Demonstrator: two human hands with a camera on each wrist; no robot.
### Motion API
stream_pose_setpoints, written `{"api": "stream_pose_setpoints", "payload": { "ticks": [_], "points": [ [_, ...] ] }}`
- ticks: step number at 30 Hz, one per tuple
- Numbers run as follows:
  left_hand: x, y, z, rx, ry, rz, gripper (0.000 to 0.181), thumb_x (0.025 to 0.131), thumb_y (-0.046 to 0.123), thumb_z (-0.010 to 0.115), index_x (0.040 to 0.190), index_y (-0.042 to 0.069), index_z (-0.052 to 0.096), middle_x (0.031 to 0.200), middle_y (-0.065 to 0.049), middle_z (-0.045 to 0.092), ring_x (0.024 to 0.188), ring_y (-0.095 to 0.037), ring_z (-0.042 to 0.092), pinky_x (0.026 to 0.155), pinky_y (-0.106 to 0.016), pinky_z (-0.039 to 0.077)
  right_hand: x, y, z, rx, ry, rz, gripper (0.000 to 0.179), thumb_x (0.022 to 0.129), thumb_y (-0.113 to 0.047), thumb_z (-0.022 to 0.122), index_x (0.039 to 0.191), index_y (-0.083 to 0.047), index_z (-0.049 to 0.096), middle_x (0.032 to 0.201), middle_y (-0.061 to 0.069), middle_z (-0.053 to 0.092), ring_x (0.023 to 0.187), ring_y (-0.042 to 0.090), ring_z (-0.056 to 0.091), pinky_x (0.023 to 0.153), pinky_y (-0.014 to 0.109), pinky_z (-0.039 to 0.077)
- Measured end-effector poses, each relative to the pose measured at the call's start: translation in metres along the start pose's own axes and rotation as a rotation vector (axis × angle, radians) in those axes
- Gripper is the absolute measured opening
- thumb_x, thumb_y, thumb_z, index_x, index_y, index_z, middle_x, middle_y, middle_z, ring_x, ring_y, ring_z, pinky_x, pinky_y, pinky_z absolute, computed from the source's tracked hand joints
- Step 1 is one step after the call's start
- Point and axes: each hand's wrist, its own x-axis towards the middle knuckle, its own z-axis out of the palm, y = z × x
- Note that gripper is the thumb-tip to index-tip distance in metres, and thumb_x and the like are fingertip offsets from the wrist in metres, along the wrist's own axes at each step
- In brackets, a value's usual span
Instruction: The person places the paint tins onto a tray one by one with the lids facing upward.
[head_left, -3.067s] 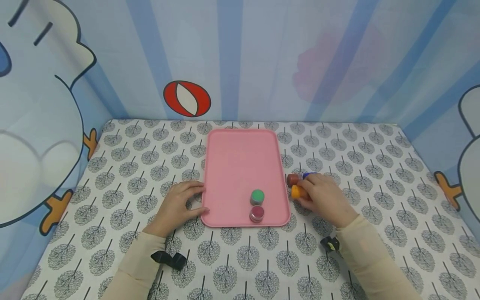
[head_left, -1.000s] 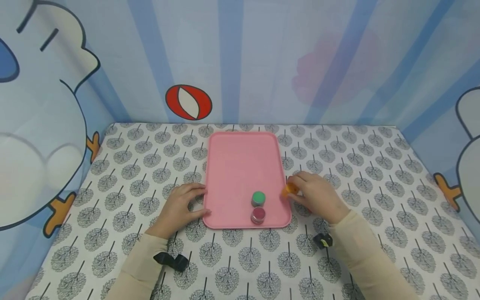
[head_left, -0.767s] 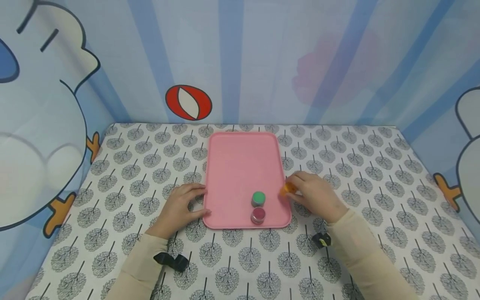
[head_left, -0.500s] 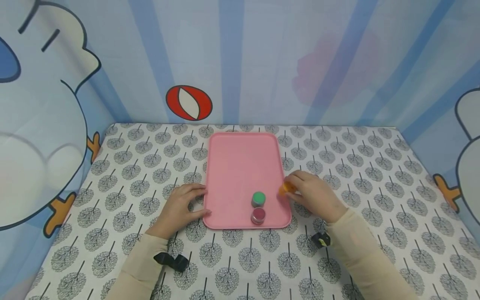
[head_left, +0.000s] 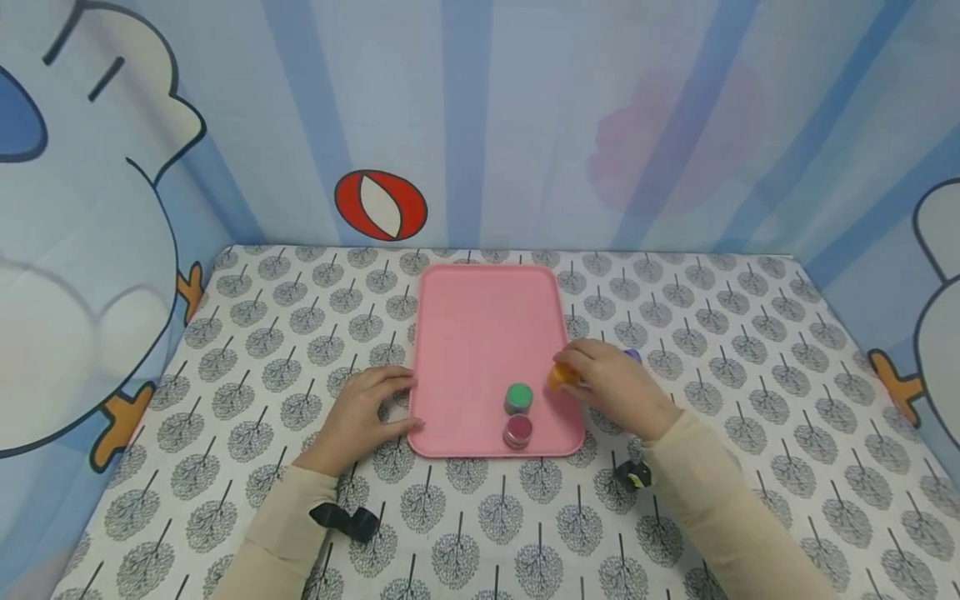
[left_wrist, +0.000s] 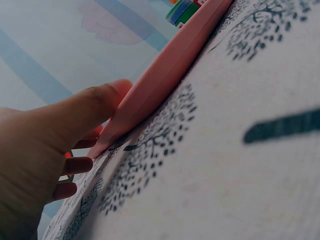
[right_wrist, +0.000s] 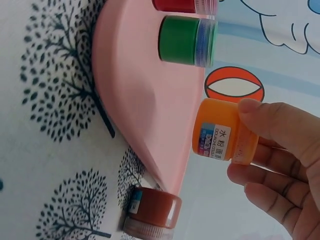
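Observation:
My right hand (head_left: 618, 387) pinches an orange paint jar (right_wrist: 215, 129) between thumb and fingers. In the head view, that jar hangs over the right part of a pink tray (head_left: 487, 325). A green paint jar (head_left: 519, 398) and a red paint jar (head_left: 517, 431) stand on the tray near its front right corner. My left hand (head_left: 363, 412) rests at the tray's left edge with fingers spread and holds no jar. Its thumb (left_wrist: 102, 97) touches the outer rim in the left wrist view.
Beside the tray on the patterned cloth (head_left: 465, 525) lies a brown paint jar (right_wrist: 155, 207), covered by the right hand in the head view. A small blue-purple thing (head_left: 632, 355) shows behind that hand. A printed curtain (head_left: 517, 125) hangs at the back.
The right hand has carried the orange jar leftward, from the cloth over the tray's right rim. The blue-purple thing has come back into sight behind it. The left hand stays put.

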Motion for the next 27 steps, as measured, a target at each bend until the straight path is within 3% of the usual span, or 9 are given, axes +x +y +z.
{"api": "stream_pose_setpoints", "payload": {
  "ticks": [11, 20, 27],
  "points": [
    [0.001, 0.0, 0.0, -0.011, -0.003, 0.002, 0.058, 0.071, 0.035, 0.083, 0.118, 0.007, 0.066, 0.129, -0.008, 0.062, 0.123, -0.031, 0.054, 0.11, -0.053, 0.037, 0.008, -0.002, 0.003, 0.012, -0.042, -0.021, 0.037, 0.077, -0.013, 0.078, 0.111, -0.003, 0.066, 0.106, 0.008, 0.069, 0.098, 0.021, 0.067, 0.09, 0.033, 0.057],
    [0.001, 0.001, -0.001, -0.01, 0.0, 0.009, 0.058, 0.071, 0.036, 0.083, 0.118, 0.006, 0.066, 0.129, -0.009, 0.062, 0.123, -0.031, 0.054, 0.11, -0.053, 0.038, 0.014, -0.006, 0.003, 0.057, -0.048, -0.052, 0.038, 0.078, -0.01, 0.077, 0.114, -0.007, 0.067, 0.106, 0.005, 0.068, 0.094, 0.017, 0.066, 0.084, 0.028, 0.058],
    [0.0, 0.001, -0.001, -0.013, -0.002, 0.005, 0.058, 0.071, 0.036, 0.083, 0.118, 0.006, 0.066, 0.13, -0.009, 0.062, 0.124, -0.031, 0.054, 0.11, -0.053, 0.037, 0.017, -0.009, 0.005, 0.065, -0.053, -0.048, 0.04, 0.079, -0.01, 0.076, 0.118, -0.007, 0.065, 0.107, 0.006, 0.067, 0.097, 0.019, 0.066, 0.087, 0.03, 0.058]
  ]
}}
